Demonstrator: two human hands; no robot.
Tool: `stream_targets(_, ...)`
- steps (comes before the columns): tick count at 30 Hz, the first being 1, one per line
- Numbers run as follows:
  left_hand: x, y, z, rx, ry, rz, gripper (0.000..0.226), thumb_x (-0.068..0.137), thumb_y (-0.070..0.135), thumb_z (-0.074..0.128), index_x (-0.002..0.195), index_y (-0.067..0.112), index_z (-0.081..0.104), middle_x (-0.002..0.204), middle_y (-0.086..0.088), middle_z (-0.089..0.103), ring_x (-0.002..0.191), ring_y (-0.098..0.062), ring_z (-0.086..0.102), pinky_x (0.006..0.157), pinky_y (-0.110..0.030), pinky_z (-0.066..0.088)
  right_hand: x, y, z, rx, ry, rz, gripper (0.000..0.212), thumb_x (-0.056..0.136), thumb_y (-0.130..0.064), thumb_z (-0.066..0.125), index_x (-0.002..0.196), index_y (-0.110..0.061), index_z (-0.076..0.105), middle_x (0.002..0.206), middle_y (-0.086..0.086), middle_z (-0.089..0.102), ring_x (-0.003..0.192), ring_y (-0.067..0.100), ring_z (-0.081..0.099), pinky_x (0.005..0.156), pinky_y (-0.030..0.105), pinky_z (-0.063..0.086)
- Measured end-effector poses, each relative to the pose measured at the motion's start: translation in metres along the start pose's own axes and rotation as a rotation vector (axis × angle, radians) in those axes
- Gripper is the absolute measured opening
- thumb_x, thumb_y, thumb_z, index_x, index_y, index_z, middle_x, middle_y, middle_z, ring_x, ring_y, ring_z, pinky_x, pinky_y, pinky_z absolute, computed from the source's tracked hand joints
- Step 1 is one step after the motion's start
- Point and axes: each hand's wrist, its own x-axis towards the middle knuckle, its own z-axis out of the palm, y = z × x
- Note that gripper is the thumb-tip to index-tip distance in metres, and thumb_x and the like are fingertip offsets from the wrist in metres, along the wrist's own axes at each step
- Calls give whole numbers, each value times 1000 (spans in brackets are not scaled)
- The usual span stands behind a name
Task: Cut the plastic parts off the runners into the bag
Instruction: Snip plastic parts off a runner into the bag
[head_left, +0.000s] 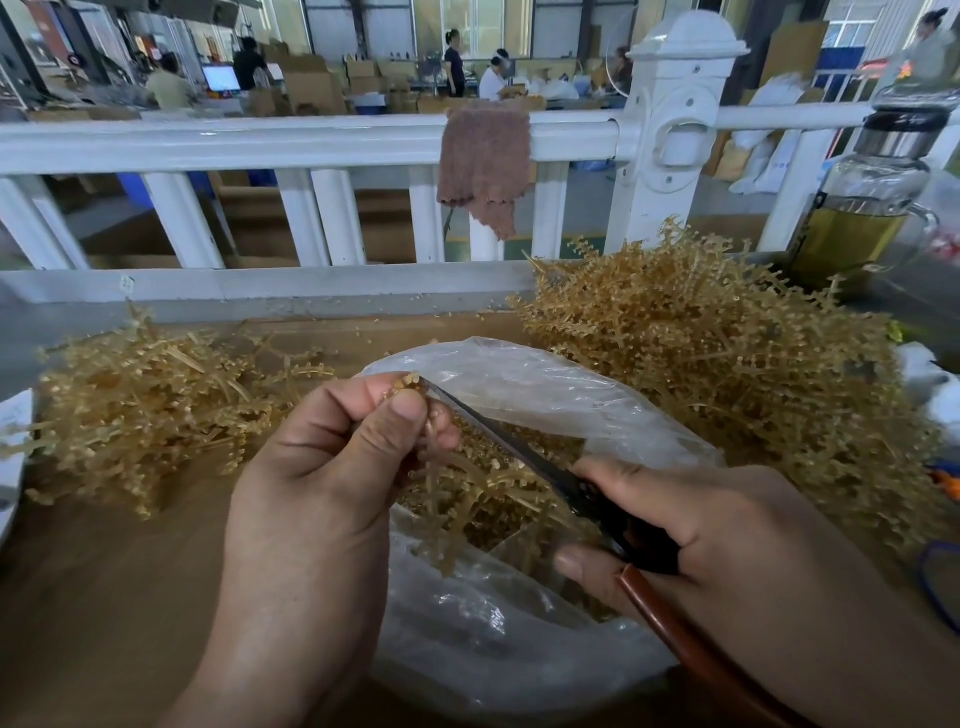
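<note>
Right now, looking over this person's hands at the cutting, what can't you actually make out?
- Head view: whether the dark scissors are cutting; the left hand's fingers cover the blade tips.
- Loose parts inside the clear plastic bag: hidden by the tan plastic runner and glare.
- Scissor handles: wrapped by the right hand.
- Glass bottle: cut off at the right edge.

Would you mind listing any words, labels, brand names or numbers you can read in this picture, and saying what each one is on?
No text here can be read.
Small sticker on the white fence rail: marks too small to read.
Monitor in the background: screen content blurred.
Cardboard boxes in the background: no legible print.
Glass bottle at right: no label visible.
Scissors and plastic bag: no print visible.
</note>
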Motion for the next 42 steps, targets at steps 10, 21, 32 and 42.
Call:
stream_targets(10,-2,5,6,-23,56,-58,14,88,30,70,75,25,73,76,-9,72,71,-18,69,60,-24,56,4,3,6,-44,-25,13,58,71,-75,47,121,-47,45,73,-17,65,69,-1,61,57,20,49)
stream_targets(21,-5,6,10,-33,82,-76,19,88,30,66,70,28,71,73,-6,70,68,-16,67,59,-24,56,1,-6,6,-140,0,21,50,73,-72,45,112,-43,56,71,-22,60,73,-3,57,63,18,49)
stream_targets(32,-7,4,14,-53,71,-64,17,87,27,67,71,26,71,73,-6,69,69,-16,66,59,-24,56,2,-8,9,-170,44,26,47,76,-69,46,114,-42,54,70,-25,60,73,-1,58,48,15,49)
stream_targets(42,-6,2,15,-70,79,-84,14,82,32,66,71,25,70,73,-7,70,67,-16,67,58,-24,55,3,-3,6,-62,-5,2,58,74,-73,51,124,-44,57,75,-26,60,78,-7,58,67,5,44)
